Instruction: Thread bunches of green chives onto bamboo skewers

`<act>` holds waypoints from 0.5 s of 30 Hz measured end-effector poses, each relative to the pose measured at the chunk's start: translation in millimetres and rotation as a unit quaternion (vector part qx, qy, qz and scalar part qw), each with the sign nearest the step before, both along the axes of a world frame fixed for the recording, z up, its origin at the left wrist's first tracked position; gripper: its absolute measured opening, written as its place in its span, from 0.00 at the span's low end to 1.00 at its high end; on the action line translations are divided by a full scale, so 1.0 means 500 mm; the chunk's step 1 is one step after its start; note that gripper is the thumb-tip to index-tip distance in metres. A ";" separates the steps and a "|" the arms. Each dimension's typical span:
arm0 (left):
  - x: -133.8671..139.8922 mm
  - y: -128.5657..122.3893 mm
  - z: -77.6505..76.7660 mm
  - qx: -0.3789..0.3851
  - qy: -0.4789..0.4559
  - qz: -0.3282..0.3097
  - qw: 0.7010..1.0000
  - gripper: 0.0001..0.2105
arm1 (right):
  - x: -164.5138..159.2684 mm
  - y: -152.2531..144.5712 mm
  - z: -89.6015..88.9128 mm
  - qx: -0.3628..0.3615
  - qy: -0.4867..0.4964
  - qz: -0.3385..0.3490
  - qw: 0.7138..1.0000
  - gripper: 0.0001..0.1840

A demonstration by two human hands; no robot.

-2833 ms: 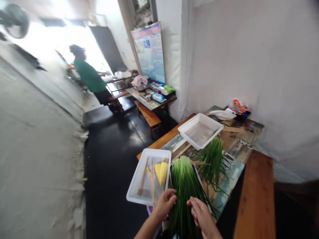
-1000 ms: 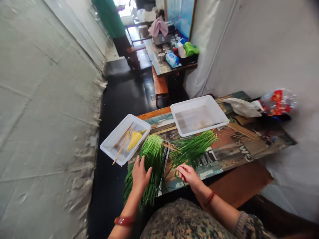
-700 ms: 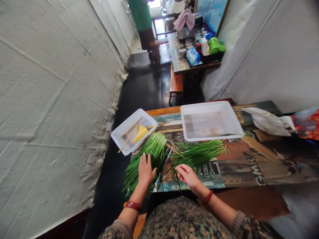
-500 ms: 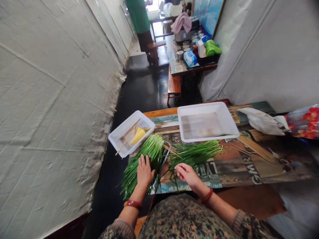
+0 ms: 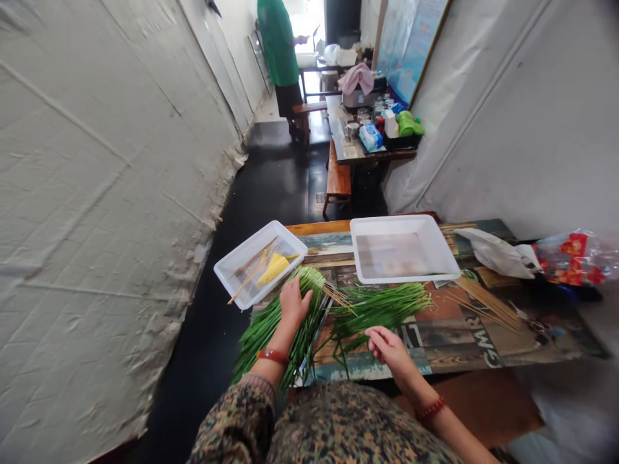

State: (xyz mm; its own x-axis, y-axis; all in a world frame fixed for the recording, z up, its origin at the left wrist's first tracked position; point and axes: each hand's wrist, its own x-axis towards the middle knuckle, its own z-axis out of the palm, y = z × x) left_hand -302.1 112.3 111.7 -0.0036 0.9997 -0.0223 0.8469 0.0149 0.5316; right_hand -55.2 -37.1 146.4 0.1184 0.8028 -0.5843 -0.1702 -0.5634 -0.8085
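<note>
A thick bunch of long green chives lies on the left of the table, its pale cut ends pointing away from me. My left hand rests on it near those ends, thumb apart, fingertips bent down and partly hidden. A smaller pile of chives lies to the right, cut ends rightward. Just in front of that pile is my right hand, thumb and fingers pinched together; anything between them is too small to make out. Thin wooden skewers lie between the two piles.
A white tray at left holds skewers and a yellow item. A larger white tray stands behind the right pile. More skewers, scissors and plastic bags lie at right. A person in green stands beyond.
My left hand has slid forward along the chives to their cut ends, its fingers now bent. The right hand has shifted slightly right and towards me, still pinched. The camera view has tilted up.
</note>
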 end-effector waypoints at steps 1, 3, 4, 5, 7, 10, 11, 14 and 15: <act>0.001 0.015 -0.001 -0.004 -0.019 0.002 1.000 0.26 | -0.009 0.007 0.004 0.011 -0.012 0.009 1.000 0.25; -0.002 0.040 -0.002 -0.010 -0.045 -0.001 0.999 0.22 | -0.027 0.023 0.009 0.033 -0.041 0.034 0.998 0.24; -0.004 0.050 -0.003 -0.015 -0.058 -0.004 0.998 0.21 | -0.037 0.033 0.009 0.042 -0.055 0.046 0.997 0.24; -0.008 0.058 -0.003 -0.021 -0.073 -0.006 0.997 0.19 | -0.047 0.043 0.009 0.049 -0.067 0.056 0.995 0.23; -0.016 0.071 -0.001 -0.035 -0.103 -0.011 0.994 0.17 | -0.068 0.065 0.005 0.060 -0.084 0.070 0.992 0.21; -0.026 0.079 0.007 -0.050 -0.155 -0.010 0.987 0.22 | -0.099 0.101 -0.004 0.088 -0.119 0.095 0.984 0.18; -0.028 0.079 0.011 -0.053 -0.173 -0.005 0.984 0.24 | -0.108 0.113 -0.006 0.101 -0.134 0.101 0.981 0.17; -0.037 0.071 0.027 -0.067 -0.231 0.000 0.971 0.22 | -0.130 0.152 -0.008 0.149 -0.191 0.112 0.964 0.14; -0.043 0.066 0.035 -0.074 -0.252 -0.005 0.965 0.18 | -0.136 0.165 -0.007 0.166 -0.212 0.112 0.957 0.13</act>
